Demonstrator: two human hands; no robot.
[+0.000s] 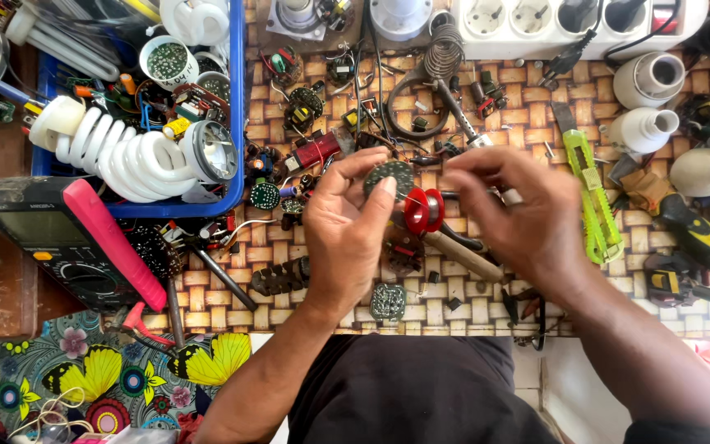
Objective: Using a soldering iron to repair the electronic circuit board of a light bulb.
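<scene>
Round green circuit board (389, 177) sits pinched at its near edge between the thumb and fingertips of the left hand (347, 234), held up above the woven mat (454, 288) near the middle of the head view. Right hand (519, 214) comes in from the right, fingers curled together just beside the board; what they pinch, I cannot tell. Red spool (423, 210) lies between the 2 hands, a thin strand running toward the board. Blue tray (238, 107) of spiral lamps sits far left, black multimeter (51, 238) nearer, green utility knife (589, 193) right. Judging from this, a steady board and a light, close fingertip approach would serve best.
</scene>
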